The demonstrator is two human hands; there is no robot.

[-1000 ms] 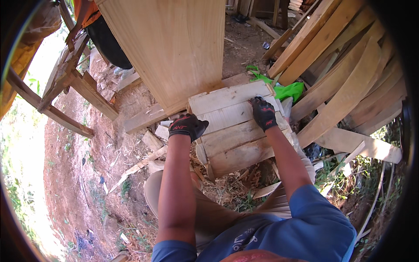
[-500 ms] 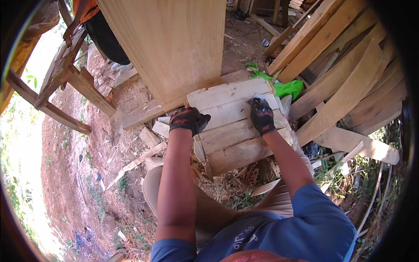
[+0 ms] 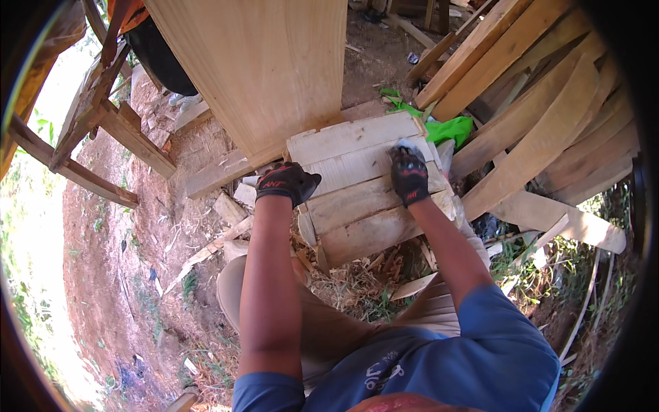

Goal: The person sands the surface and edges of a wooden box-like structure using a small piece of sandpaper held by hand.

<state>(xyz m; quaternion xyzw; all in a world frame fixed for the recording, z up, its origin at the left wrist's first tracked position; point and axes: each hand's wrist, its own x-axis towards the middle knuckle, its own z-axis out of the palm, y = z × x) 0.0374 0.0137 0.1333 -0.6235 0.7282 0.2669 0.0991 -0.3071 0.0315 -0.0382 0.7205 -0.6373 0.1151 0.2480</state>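
Note:
A slatted wooden piece, like a low box or stool top made of several pale boards, lies before my knees. My left hand, in a black glove with red marks, is closed at its left edge, thumb toward the boards; its fingers are partly hidden. On the upper boards rests my right hand, gloved alike, fingers bent and pressed down. A pale greyish pad shows at its fingertips; I cannot make out exactly what it is.
A wide smooth plank rises just beyond the slatted piece. Long boards lean at the right, beside a bright green cloth or bag. A rough wooden frame stands at the left. Offcuts and shavings litter the ground.
The whole view has shifted slightly, so everything sits a little further left and up. My right hand keeps nearly the same place on the boards, and the left stays at the edge.

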